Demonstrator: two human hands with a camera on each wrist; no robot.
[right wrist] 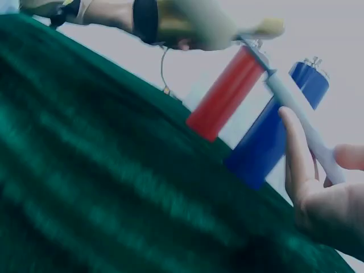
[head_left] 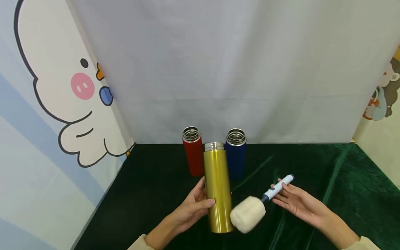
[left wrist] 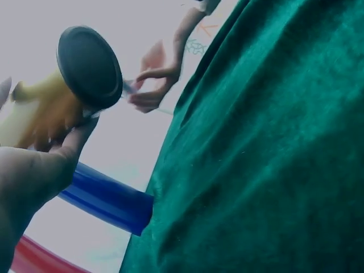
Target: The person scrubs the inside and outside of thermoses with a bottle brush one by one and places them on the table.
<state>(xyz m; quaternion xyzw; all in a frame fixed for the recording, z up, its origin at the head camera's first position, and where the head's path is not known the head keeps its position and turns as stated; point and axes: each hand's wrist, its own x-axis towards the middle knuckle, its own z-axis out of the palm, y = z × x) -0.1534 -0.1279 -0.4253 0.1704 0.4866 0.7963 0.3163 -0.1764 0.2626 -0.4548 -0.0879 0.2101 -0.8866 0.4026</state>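
Note:
In the head view my left hand [head_left: 192,210] grips a gold metal bottle [head_left: 219,191] off the table, its uncapped steel neck upward. The left wrist view shows this bottle's dark round base [left wrist: 90,67]. My right hand [head_left: 298,205] holds a bottle brush [head_left: 248,214] by its pale handle [head_left: 279,187], pinched between thumb and fingers. The brush's cream sponge head points down and left, close by the gold bottle's lower right side; whether they touch I cannot tell. Behind stand a red bottle [head_left: 194,158] and a blue bottle [head_left: 235,159], both upright without lids.
A dark green velvet cloth [head_left: 353,187] covers the table. At its back edge hangs a pale grey curtain [head_left: 237,69]. A cartoon-printed panel [head_left: 53,104] borders the left side, and another printed panel [head_left: 382,132] borders the right.

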